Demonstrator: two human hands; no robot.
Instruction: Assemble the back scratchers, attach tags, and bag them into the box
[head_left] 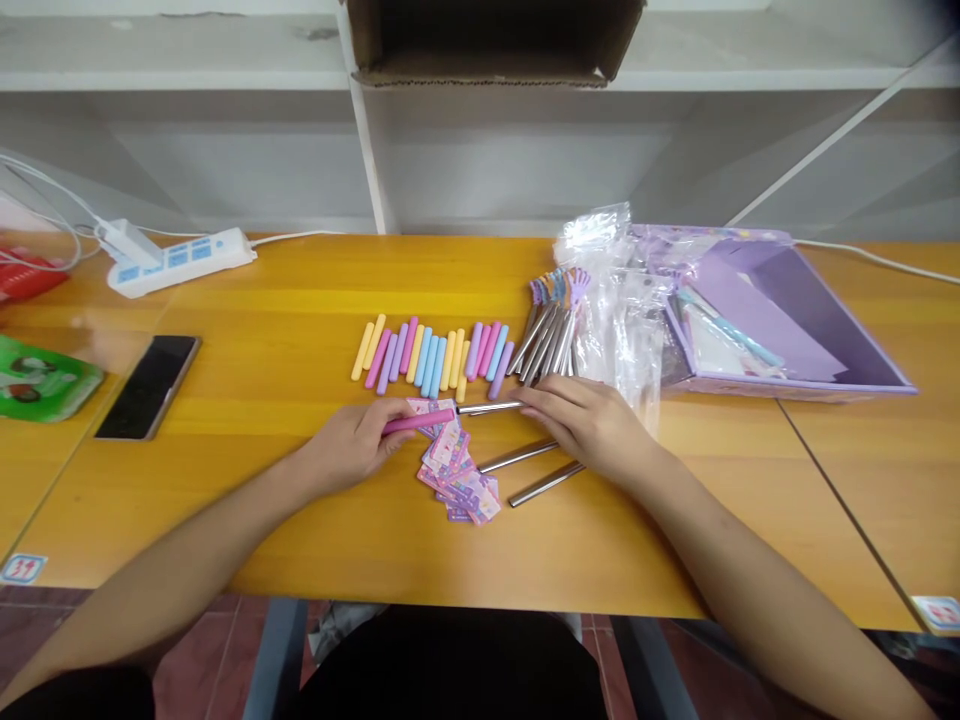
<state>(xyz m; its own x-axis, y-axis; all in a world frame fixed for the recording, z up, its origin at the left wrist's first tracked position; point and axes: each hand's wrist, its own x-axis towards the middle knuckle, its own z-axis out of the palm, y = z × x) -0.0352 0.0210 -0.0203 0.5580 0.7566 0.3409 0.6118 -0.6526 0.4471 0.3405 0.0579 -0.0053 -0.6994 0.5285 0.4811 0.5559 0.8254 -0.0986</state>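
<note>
My left hand [349,442] is closed round a pink handle sleeve [420,420], which points right over a pile of small pink and purple printed cards [461,480]. My right hand [600,425] pinches a shiny metal rod [487,407], its dark end close to the sleeve's tip. Whether the two touch I cannot tell. Two more metal rods, an upper one [517,457] and a lower one [546,485], lie partly beneath my right hand. Behind it are several metal back scratchers [551,330] with coloured hand-shaped heads. A row of pink, purple, yellow and blue sleeves [429,362] lies beyond the cards.
Clear plastic bags [619,310] lie against a purple box [847,385] on the right. At the left are a phone [146,390], a green packet [45,380] and a white power strip [187,262]. A cardboard box [480,75] sits on the shelf above.
</note>
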